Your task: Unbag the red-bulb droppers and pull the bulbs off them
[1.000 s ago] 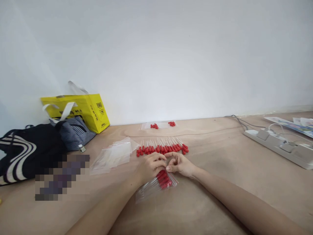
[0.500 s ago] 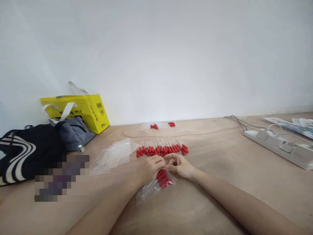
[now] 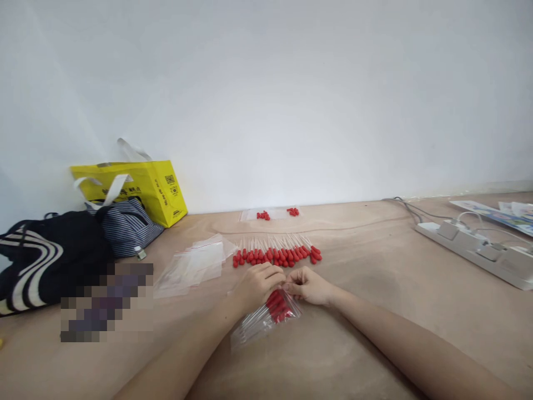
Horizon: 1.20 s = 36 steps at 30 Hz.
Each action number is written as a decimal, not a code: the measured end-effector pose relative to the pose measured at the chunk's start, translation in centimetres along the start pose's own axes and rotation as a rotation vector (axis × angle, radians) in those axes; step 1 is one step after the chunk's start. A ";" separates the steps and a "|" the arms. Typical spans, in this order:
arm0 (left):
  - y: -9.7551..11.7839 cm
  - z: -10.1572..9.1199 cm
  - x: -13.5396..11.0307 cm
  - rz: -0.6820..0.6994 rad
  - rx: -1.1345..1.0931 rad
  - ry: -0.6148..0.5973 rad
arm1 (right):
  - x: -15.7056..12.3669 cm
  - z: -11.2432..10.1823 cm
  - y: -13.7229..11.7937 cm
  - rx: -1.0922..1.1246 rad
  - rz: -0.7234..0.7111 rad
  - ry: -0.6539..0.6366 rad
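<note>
Pinches the clear bag (image 3: pixel 259 324) with left grip (image 3: pixel 259 284) and right grip (image 3: pixel 311 286), facing a row of red-ended droppers (image 3: pixel 276 255) just beyond

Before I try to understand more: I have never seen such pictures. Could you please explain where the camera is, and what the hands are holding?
There is no machine. The camera is worn on a person's head, looking forward and down at their bare left hand and right hand. Together they hold the edge of a clear bag with thin, red-ended pieces inside. On the table, just beyond the hands, lies a row of similar pieces. Flat clear bags lie to the left, and a power strip to the right.
</note>
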<state>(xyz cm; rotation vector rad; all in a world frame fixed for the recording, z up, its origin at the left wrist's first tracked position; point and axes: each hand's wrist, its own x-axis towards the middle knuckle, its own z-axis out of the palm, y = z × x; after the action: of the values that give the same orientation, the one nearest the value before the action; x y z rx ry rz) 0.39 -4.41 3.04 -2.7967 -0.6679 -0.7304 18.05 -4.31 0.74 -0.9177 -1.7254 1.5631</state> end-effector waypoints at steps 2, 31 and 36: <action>-0.2 0.1 0.0 0.026 0.017 0.010 | 0.1 0.1 0.1 0.009 0.008 0.023; -0.1 0.2 0.3 0.189 0.069 -0.030 | 1.3 0.4 1.8 -0.076 0.025 0.343; 0.4 -0.3 0.3 -0.121 -0.027 -0.018 | 0.8 -0.1 1.6 -0.084 0.048 0.306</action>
<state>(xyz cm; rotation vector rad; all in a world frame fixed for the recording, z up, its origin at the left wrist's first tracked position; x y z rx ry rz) 0.66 -4.72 3.38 -2.8100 -0.8425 -0.7408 17.83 -3.47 -0.82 -1.1810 -1.5686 1.3077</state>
